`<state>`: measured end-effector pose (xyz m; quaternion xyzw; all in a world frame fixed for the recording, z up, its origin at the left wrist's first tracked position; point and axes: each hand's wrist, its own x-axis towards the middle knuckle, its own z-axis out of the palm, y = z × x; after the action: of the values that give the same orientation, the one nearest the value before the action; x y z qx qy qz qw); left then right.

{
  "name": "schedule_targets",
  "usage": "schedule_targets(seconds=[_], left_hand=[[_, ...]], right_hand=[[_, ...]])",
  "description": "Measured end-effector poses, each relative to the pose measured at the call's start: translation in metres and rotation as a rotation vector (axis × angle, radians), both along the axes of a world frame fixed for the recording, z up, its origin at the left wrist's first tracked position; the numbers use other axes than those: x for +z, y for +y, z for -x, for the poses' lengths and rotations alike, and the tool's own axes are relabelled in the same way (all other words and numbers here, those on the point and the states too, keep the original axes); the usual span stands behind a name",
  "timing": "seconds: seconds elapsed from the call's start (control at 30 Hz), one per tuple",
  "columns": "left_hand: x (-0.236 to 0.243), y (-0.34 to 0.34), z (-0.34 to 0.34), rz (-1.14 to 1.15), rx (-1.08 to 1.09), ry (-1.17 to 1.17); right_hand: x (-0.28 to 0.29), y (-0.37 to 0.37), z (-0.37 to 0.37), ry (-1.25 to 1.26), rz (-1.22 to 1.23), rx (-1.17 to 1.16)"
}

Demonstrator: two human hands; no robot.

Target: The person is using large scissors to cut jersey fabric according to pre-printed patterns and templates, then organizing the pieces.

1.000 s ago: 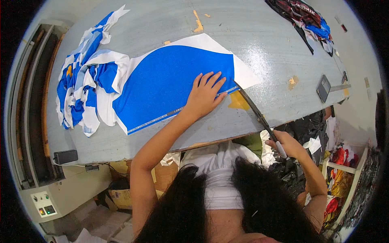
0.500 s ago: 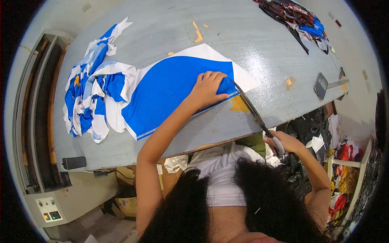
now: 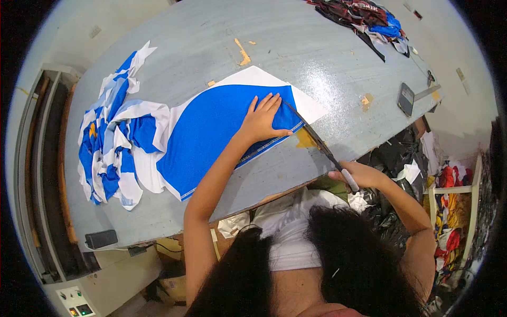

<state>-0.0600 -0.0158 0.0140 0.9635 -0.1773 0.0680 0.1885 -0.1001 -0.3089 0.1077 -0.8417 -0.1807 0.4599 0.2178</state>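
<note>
A blue fabric piece (image 3: 211,124) with a curved upper edge and white margins lies flat on the grey table (image 3: 211,211). My left hand (image 3: 262,120) rests on its right part, palm down with fingers spread. In my right hand (image 3: 362,175), beyond the table's front edge, is a pair of long dark scissors (image 3: 323,146), fingers wrapped round the light grey handle. The blades point up and left, their tips over the blue near its right edge, just right of my left fingers. Whether the blades are parted is hard to make out.
Crumpled blue and white fabric (image 3: 124,127) adjoins the piece at left. Dark garments (image 3: 364,21) lie at the far right. A phone (image 3: 405,99) and small snips (image 3: 431,77) sit near the right edge. A black box (image 3: 101,239) stands at the front left corner.
My left hand has gone from curling over a gathered bit of fabric to lying flat with fingers spread. The scissors' tips now reach further over the blue. The whole view has shifted slightly.
</note>
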Motion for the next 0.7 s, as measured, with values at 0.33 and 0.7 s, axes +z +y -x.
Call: schedule_targets(seconds=[0.33, 0.7], left_hand=[[-0.002, 0.001, 0.002, 0.009, 0.012, -0.017], [-0.012, -0.006, 0.006, 0.025, 0.058, -0.046]], right_hand=[[-0.016, 0.004, 0.005, 0.009, -0.064, -0.072], [-0.028, 0.018, 0.034, 0.168, -0.159, -0.32]])
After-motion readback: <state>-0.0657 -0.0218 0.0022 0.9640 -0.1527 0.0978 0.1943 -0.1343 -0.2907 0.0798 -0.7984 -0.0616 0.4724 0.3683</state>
